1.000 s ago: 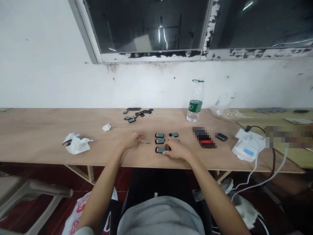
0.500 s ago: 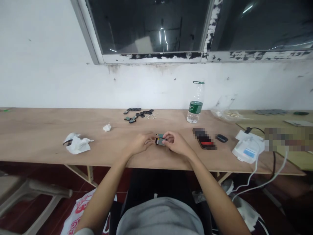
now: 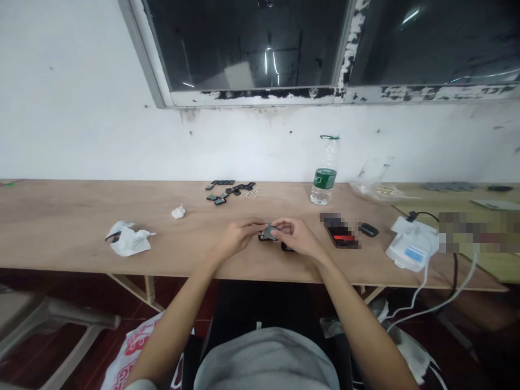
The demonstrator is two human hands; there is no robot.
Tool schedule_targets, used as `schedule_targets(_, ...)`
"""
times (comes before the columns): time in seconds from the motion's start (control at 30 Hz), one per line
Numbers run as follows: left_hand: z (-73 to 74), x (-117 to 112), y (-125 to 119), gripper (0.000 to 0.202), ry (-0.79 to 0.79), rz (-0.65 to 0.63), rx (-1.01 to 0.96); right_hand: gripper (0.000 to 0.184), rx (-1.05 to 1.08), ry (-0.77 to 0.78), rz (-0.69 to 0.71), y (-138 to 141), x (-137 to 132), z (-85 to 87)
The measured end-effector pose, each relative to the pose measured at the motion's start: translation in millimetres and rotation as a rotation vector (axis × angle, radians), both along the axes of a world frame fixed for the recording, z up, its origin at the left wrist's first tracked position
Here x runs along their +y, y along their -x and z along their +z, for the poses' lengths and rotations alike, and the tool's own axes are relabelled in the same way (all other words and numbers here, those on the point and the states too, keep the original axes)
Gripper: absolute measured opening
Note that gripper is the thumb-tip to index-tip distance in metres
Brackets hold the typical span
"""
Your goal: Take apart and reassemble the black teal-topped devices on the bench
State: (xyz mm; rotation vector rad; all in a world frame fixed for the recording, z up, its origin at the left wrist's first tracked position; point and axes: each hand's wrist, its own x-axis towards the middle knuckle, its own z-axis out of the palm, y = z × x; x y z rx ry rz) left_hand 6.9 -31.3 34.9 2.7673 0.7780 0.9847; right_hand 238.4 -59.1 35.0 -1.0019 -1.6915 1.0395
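Just below the centre of the frame, both hands meet over the near edge of the wooden tabletop (image 3: 60,216). The left hand (image 3: 238,237) and the right hand (image 3: 299,238) hold a small dark part (image 3: 268,233) between them, a flat piece with a greenish-grey face, raised slightly off the wood. The fingers (image 3: 254,226) of the left hand are curled and pinch its left end; the fingertips of the right hand pinch its right end from above. Right under the right hand another small black piece (image 3: 286,248) lies on the tabletop, partly hidden by the palm.

Further back, above the hands in the frame, a scattered pile of similar dark parts (image 3: 227,190) lies near the wall, with a few tiny pale bits at its right. A clear water bottle (image 3: 324,179) with a green label stands upright to the right of that pile. A small white wad (image 3: 177,212) sits left of the hands, and a larger crumpled tissue (image 3: 129,239) lies further left still. On the right side, a dark oval object (image 3: 368,229) rests near a white device (image 3: 410,246) with a blue patch and a white cable trailing off the edge. A clear plastic bag (image 3: 374,181) lies behind them by the wall.
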Motion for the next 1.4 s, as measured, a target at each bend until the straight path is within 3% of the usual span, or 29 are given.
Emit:
schedule_targets(0.33, 0.3, 0, 0, 0.043, 0.0, 0.004, -0.033, 0.034, 0.064, 0.088, -0.011, -2, -3, 5.9)
schedule_targets(0.6, 3.2, -1, -2, 0.03, 0.079, 0.007, -0.047, 0.033, 0.111, 0.109, 0.013, 0, 1, -0.1)
schedule_targets(0.77, 6.5, 1, 3, 0.031, 0.121, 0.09, -0.135, 0.03, 0.032, 0.094, -0.022, -2, 8, -8.8)
schedule_targets(0.93, 9.0, 13, 17, 0.034, 0.211, 0.199, -0.165, 0.021, -0.178, 0.027, -0.017, -4, 15, -20.1)
schedule_targets(1.1, -0.6, 31, 32, 0.033, 0.274, 0.274, -0.147, 0.016, -0.34, -0.001, 0.122, -1, 15, -26.6)
schedule_targets(1.23, -11.9, 43, 42, 0.025, 0.351, 0.25, -0.083, 0.016, -0.431, -0.025, 0.099, 3, 14, -30.0)
schedule_targets(1.4, -27.4, 55, 50, 0.034, 0.535, 0.257, -0.003, 0.014, -0.525, -0.039, 0.06, 3, 10, -28.5)
